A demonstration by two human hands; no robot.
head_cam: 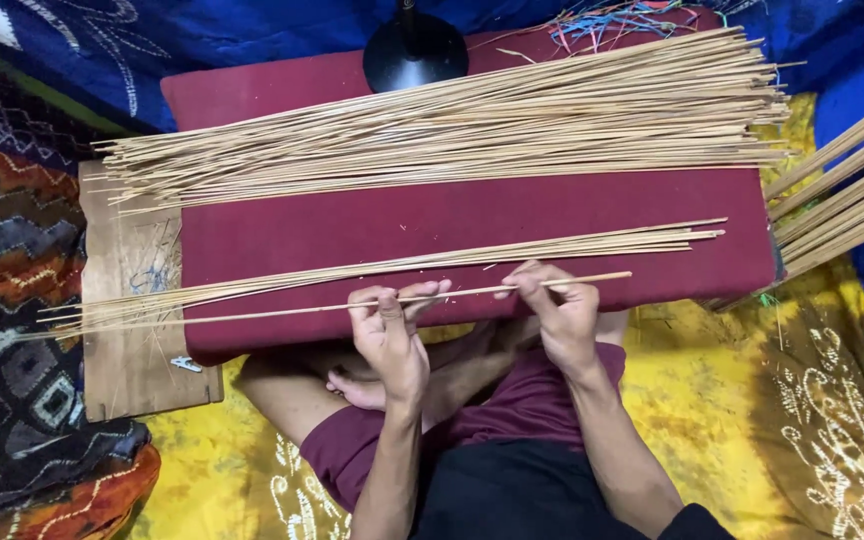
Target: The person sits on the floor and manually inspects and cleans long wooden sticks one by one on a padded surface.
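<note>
Both my hands grip one thin bamboo stick [282, 312] that lies across the near edge of a maroon cushion [452, 215]. My left hand [389, 335] pinches it near the middle, and my right hand [557, 305] holds it closer to its right end. Just beyond the stick lies a small bundle of similar sticks [512, 252]. A large pile of sticks [472, 125] covers the far half of the cushion.
A wooden board [127, 350] sticks out under the cushion's left end. A black round lamp base [414, 50] stands at the far edge. More sticks [847, 195] lean in from the right. Patterned cloths cover the floor, and my crossed legs are below the cushion.
</note>
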